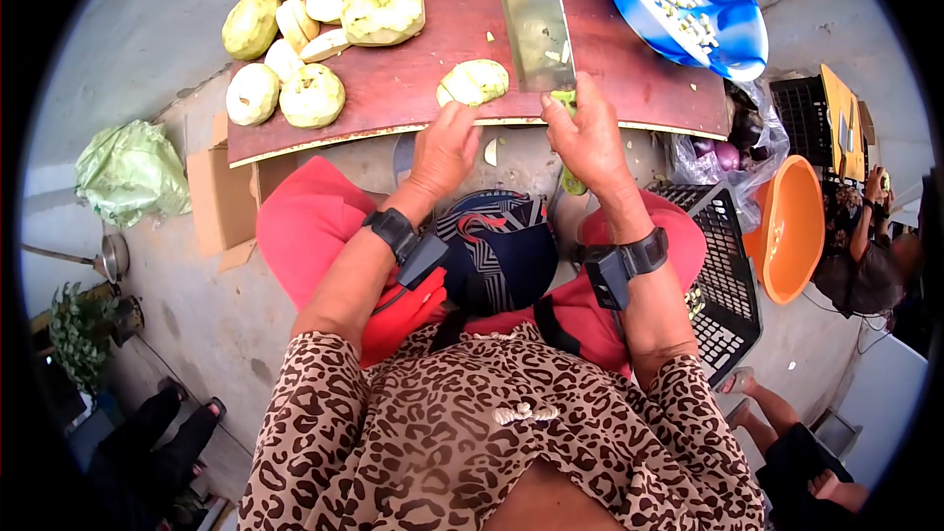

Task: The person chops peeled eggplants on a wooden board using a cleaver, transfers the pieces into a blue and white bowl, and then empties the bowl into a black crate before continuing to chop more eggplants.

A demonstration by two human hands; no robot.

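My right hand [588,138] is wrapped around the green handle of a cleaver [534,15], its broad blade standing away from me over the red board. Bits of pale flesh stick to the blade near the handle. To its left lies a cut, peeled round vegetable [474,83] that looks like eggplant. At the near edge of that piece, my left hand [447,147] has its fingers bunched together against it. Several more peeled round vegetables [383,12], some cut in slabs, are heaped at the board's left.
A blue-and-white bowl [742,34] with diced pieces stands at the red board's [393,98] right. Purple vegetables fill a plastic bag [728,152] beside a black crate [723,275] and orange basin [792,231]. A cardboard box [221,197] is at left. Other people sit nearby.
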